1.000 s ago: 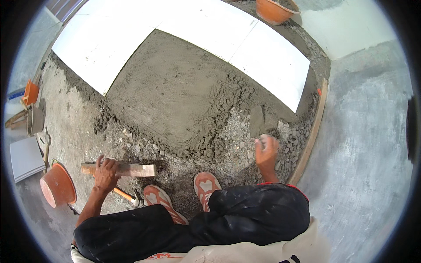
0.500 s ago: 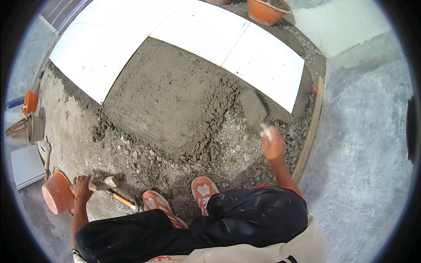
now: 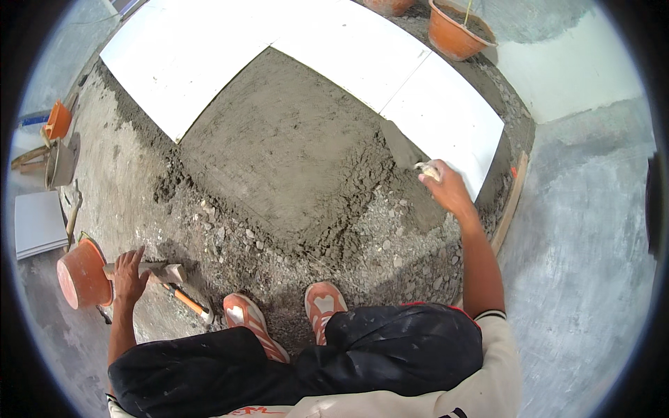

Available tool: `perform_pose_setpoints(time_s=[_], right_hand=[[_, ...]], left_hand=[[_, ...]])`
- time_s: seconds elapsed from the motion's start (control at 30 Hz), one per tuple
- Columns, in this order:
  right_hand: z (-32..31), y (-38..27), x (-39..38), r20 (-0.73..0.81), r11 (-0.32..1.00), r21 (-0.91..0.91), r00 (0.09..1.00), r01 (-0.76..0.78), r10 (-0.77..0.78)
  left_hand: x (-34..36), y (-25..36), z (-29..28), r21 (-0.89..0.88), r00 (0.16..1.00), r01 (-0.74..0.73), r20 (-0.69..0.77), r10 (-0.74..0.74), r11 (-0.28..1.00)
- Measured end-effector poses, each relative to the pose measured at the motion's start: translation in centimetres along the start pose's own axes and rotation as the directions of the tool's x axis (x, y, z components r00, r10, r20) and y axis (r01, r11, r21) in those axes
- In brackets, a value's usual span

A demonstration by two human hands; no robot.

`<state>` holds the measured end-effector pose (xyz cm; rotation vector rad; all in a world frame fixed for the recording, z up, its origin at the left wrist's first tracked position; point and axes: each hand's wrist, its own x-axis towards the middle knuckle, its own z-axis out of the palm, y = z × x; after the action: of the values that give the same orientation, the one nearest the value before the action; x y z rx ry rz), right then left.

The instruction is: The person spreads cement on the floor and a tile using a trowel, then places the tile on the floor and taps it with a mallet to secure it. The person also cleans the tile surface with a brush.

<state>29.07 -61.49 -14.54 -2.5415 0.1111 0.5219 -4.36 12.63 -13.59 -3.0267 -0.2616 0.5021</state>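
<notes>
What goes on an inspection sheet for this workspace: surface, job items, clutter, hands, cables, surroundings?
Surface: grey mortar bed, loose gravel on its near side.
Job's things: trowel at the mortar's right edge, beside laid white tiles; wooden block at left.
Clutter: hammer, orange tub and tile stack at left.
Hands: right hand grips the trowel handle; left hand on the wooden block, grip unclear.
Cables: nothing seen.
Surroundings: grey wall and wooden strip at right; orange basin beyond the tiles.

Head-worn fisheye view, facing steeply downward at short range from above the wearer's knees (image 3: 404,341) (lower edge) onto the mortar bed (image 3: 279,146) (centre).
</notes>
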Motion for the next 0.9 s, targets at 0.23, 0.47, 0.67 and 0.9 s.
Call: perform_pose_setpoints(time_s=[0.23,0.47,0.67,0.9], right_hand=[[5.0,-5.5,4.2,0.099,0.309,0.943,0.992,-0.12,0.083],[5.7,-7.3,6.6,0.15,0.263,0.946,0.976,-0.189,0.161],[7.6,-8.7,5.1,0.168,0.352,0.907,0.966,-0.229,0.196],[10.0,-10.7,-1.1,0.154,0.375,0.906,0.978,-0.197,0.14]], left_hand=[[0.3,0.6,0.8,-0.057,1.0,-0.03,-0.003,0.03,0.998],[0.0,1.1,0.6,-0.113,0.999,-0.035,-0.008,0.035,0.993],[-0.6,0.2,1.0,-0.132,1.0,-0.011,0.005,0.012,0.991],[-1.0,-0.9,2.2,-0.124,0.998,-0.034,-0.051,0.028,0.992]])
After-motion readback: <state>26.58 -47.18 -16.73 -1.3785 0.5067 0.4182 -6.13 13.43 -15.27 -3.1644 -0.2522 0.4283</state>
